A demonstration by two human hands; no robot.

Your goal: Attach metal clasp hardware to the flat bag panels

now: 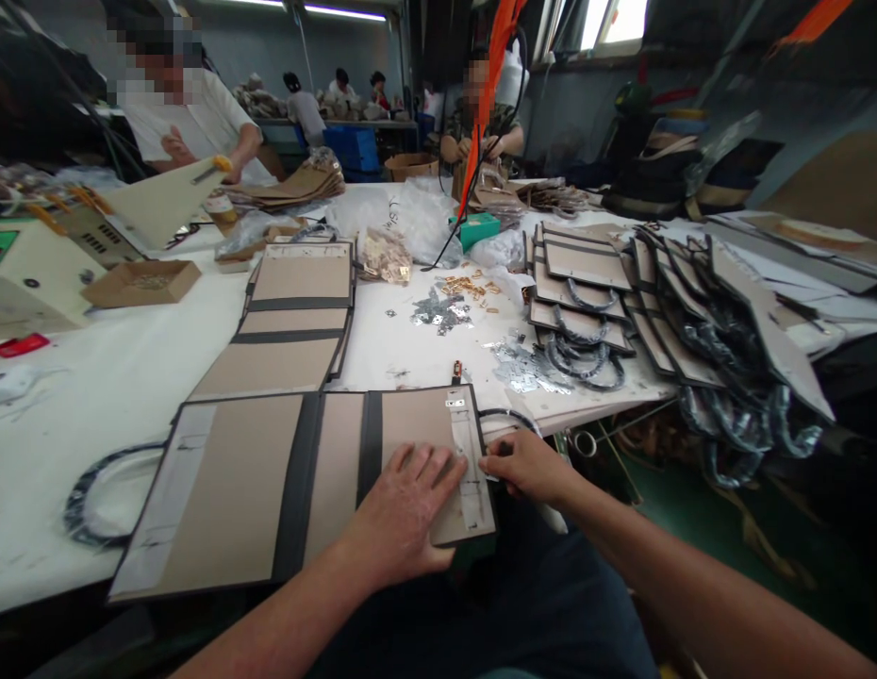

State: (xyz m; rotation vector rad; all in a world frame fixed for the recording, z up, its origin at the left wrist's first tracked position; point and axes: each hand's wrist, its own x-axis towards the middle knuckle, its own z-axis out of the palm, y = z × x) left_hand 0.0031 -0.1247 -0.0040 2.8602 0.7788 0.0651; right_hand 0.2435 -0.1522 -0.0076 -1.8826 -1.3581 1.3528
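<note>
Bag panel [336,462], head view: open on the near edge of the white table [127,377], in front of the person, brown boards inward, dark bands between them. Looped black handles project at both ends, the left handle [77,500] lying on the table, the right handle [513,413] partly behind the right hand.

Left hand [403,509]: palm down on the panel's right-hand board, fingers slightly spread, grasping nothing; fingertips beside the pale strip [473,490].

Right hand [527,467]: at the panel's right edge, fingers bent, thumb and forefinger close together; cannot tell whether anything is pinched between them.

Beyond the panel: silver plates [438,311] in a loose heap, gold-coloured pieces [473,285] just behind. Further panels [297,278] lie stacked behind the panel's left part; more stacked panels [587,264] at right, with wrapped handles. Across the table: co-worker in white [198,123], hands raised near the chest.
</note>
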